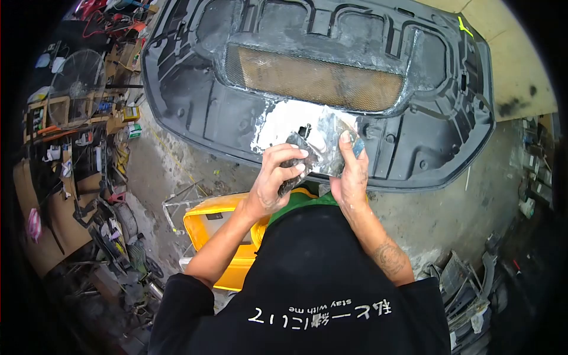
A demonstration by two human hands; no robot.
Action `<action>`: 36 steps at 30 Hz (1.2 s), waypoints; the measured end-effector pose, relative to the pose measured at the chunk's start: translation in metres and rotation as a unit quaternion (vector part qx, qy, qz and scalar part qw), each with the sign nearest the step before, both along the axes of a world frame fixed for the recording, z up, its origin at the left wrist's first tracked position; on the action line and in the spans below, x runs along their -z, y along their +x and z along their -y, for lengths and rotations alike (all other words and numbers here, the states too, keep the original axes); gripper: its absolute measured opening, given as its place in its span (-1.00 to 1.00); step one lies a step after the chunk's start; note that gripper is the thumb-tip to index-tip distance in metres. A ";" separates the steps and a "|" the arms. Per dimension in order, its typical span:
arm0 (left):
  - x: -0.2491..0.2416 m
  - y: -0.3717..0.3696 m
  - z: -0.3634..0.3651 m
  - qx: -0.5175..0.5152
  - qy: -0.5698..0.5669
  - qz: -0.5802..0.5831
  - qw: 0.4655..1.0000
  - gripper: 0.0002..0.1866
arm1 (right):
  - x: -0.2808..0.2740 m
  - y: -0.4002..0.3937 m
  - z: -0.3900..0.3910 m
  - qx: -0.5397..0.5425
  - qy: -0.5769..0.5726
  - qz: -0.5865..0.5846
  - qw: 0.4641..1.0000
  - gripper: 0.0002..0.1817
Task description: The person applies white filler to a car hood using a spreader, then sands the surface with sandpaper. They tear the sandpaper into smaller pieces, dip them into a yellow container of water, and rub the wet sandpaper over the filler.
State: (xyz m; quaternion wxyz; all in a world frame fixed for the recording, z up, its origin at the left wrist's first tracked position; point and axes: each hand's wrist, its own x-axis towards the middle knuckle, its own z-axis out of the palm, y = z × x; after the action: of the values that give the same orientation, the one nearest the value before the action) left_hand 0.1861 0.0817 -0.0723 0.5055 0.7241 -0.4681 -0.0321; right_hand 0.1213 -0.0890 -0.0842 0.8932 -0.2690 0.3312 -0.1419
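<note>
Just below the mesh grille of a large black panel, both my hands are close together over a white-coated patch. My left hand has its fingers wrapped round a dark, smeared block. In my right hand is a thin grey plate with whitish smears, the thumb lying on its face near the right edge. The block touches or overlaps the plate's lower left side; their exact contact is hard to tell. White residue marks my right wrist.
Below the panel's near edge stands a yellow-orange bag or case beside a metal frame. A fan and cluttered shelves line the left. Scrap parts lie at lower right, and a yellow-green mark shows at the panel's upper right.
</note>
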 end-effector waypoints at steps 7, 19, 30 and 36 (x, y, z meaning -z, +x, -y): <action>-0.009 0.019 -0.031 -0.002 0.215 0.084 0.973 -0.57 | 0.010 -0.022 0.007 -0.012 0.010 -0.028 0.999 -0.54; 0.012 0.065 -0.030 0.058 0.339 0.075 0.936 -0.53 | 0.034 -0.027 0.066 0.075 -0.050 -0.064 0.994 -0.65; 0.118 0.056 0.010 -0.045 0.414 0.131 0.900 -0.53 | 0.033 -0.054 0.071 0.093 -0.042 -0.109 0.989 -0.63; 0.102 0.043 -0.017 0.037 0.454 0.141 0.879 -0.57 | 0.030 -0.051 0.076 0.096 -0.046 -0.099 0.989 -0.60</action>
State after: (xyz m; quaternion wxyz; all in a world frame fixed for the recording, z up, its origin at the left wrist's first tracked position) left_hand 0.2288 0.0990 -0.1745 0.0489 0.8533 -0.4948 -0.1569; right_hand 0.0699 -0.1652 -0.1145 0.8250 -0.2899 0.4351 -0.2148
